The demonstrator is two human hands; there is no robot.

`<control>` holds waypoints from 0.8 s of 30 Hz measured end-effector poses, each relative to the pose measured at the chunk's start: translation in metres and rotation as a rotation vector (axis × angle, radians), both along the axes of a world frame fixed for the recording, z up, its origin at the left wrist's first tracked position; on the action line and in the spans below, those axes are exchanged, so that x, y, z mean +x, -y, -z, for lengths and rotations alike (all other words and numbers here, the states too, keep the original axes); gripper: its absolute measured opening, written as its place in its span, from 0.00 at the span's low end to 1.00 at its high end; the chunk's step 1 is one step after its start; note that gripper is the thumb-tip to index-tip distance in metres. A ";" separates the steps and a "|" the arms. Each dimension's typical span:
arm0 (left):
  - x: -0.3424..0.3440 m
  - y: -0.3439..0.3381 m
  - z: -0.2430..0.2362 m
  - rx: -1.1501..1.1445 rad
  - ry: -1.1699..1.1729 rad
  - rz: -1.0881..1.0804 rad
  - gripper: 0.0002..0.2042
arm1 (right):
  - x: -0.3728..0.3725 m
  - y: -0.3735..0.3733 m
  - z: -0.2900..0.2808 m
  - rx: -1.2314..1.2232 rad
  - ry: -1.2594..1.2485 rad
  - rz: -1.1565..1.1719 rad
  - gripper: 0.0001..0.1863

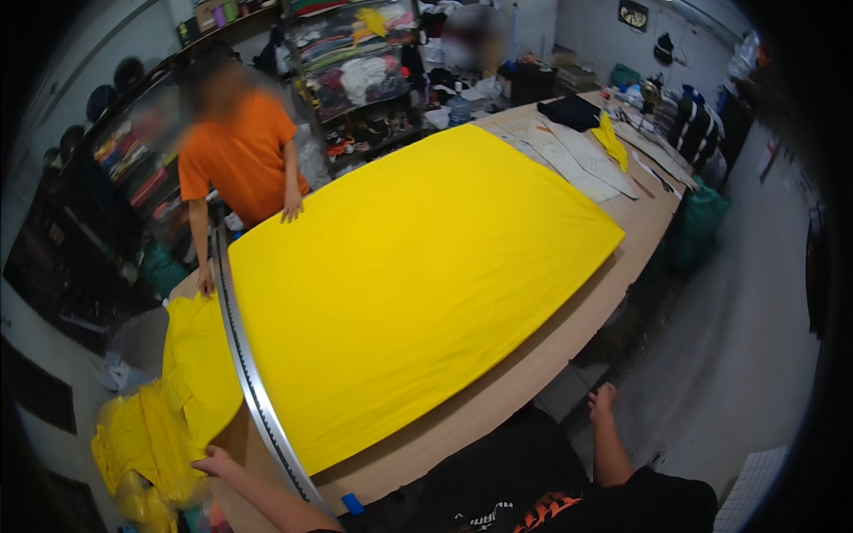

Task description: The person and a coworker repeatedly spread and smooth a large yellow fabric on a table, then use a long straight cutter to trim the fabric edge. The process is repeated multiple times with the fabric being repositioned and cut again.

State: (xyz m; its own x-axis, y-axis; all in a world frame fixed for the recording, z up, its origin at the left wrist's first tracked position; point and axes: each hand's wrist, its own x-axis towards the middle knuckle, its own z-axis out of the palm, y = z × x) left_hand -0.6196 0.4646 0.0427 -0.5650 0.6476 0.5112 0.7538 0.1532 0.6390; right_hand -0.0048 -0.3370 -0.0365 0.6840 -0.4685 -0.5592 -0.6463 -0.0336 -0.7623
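Note:
A wide stack of yellow fabric (418, 266) lies spread flat over the table. Across its left end runs a long metal rail (258, 395) with a toothed dark strip along it. Left of the rail, more yellow fabric (200, 355) hangs off the table end into a crumpled heap (142, 435). My left hand (213, 462) reaches out at the lower left, its fingers closed on the edge of this loose yellow fabric. My right hand (603, 402) hovers off the table's near edge, fingers loosely bent and apart, with nothing visible in it.
Across the table a person in an orange shirt (235, 151) rests one hand on the stack and the other on the loose fabric. Pattern sheets (577, 160), a black cloth (569, 113) and scissors (644, 169) lie at the far right. A blue block (353, 505) sits at the near edge.

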 end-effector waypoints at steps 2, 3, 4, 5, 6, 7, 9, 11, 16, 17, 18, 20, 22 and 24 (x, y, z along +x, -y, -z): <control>0.033 0.000 -0.077 0.272 -0.021 0.128 0.22 | 0.024 0.003 -0.004 0.091 0.049 0.076 0.26; 0.056 0.010 -0.113 0.369 -0.103 0.156 0.23 | 0.038 -0.002 -0.007 0.136 0.137 0.031 0.26; 0.088 0.028 -0.142 0.424 -0.037 0.248 0.24 | 0.060 -0.005 -0.011 0.129 0.165 0.032 0.25; 0.123 0.049 -0.167 0.512 -0.150 0.286 0.25 | 0.082 -0.011 -0.016 0.139 0.258 -0.004 0.23; 0.159 0.075 -0.186 0.574 -0.197 0.345 0.26 | 0.106 -0.017 -0.022 0.141 0.342 -0.064 0.21; 0.198 0.104 -0.198 0.597 -0.158 0.432 0.27 | 0.130 -0.022 -0.029 0.160 0.431 -0.136 0.20; 0.276 0.171 -0.207 0.701 -0.342 0.545 0.28 | 0.182 -0.031 -0.044 0.043 0.552 -0.270 0.17; 0.357 0.241 -0.195 0.722 -0.426 0.716 0.30 | 0.237 -0.041 -0.060 -0.083 0.710 -0.455 0.16; 0.580 0.435 -0.133 0.470 -0.224 1.169 0.30 | 0.353 -0.068 -0.083 -0.188 0.864 -0.768 0.16; 0.622 0.472 -0.126 0.243 0.008 1.312 0.25 | 0.368 -0.073 -0.086 -0.203 0.910 -0.838 0.16; 0.659 0.509 -0.125 -0.022 0.308 1.405 0.21 | 0.387 -0.080 -0.090 -0.221 0.933 -0.910 0.17; 0.720 0.567 -0.134 -0.385 0.684 1.501 0.13 | 0.417 -0.091 -0.096 -0.190 0.967 -1.030 0.16; 0.769 0.605 -0.148 -0.532 0.721 1.572 0.12 | 0.443 -0.104 -0.095 -0.170 0.954 -1.139 0.17; 0.806 0.627 -0.155 -0.623 0.730 1.619 0.13 | 0.467 -0.118 -0.087 -0.170 0.946 -1.240 0.20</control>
State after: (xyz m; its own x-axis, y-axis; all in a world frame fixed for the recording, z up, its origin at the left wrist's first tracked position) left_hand 0.1869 -0.1625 0.1976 0.7325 0.6808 -0.0034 0.0299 -0.0272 0.9992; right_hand 0.4621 -0.2186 0.0509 0.7340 0.6197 0.2779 0.5406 -0.2854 -0.7914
